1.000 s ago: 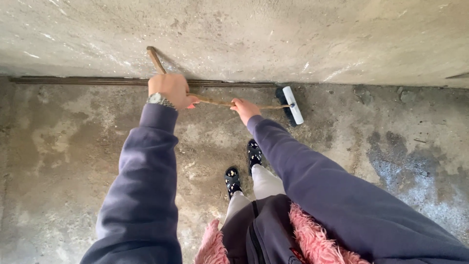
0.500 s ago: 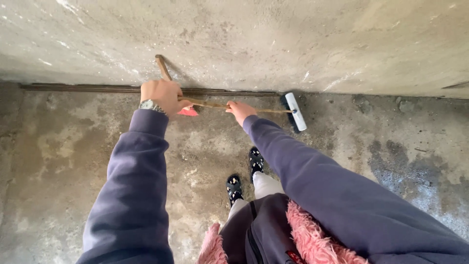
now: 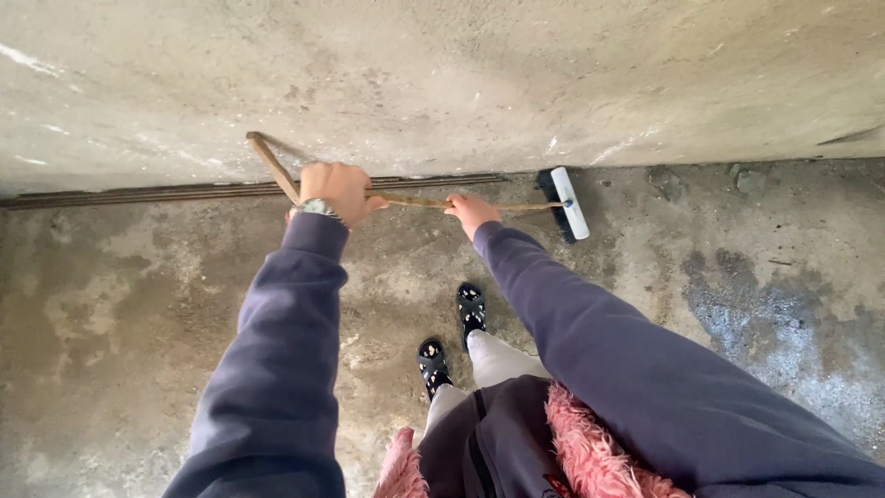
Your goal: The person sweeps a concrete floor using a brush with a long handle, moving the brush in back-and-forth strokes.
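Against the wall (image 3: 461,83), we have drawn the broom a little rightward since a moment ago, so the sweep runs on along its base. Our left hand (image 3: 339,189) is closed round the rough wooden handle (image 3: 277,171); our right hand (image 3: 468,208) grips it lower. The white-backed, black-bristled head (image 3: 564,203) rests on mottled concrete floor (image 3: 138,295) by the wall's foot.

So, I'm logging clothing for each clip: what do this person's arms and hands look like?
Both arms wear long, loose, dark purple-blue sleeves with ribbed cuffs. The left hand is bare, with a silver metal wristwatch just above the cuff. The right hand is bare, with no jewellery in view.
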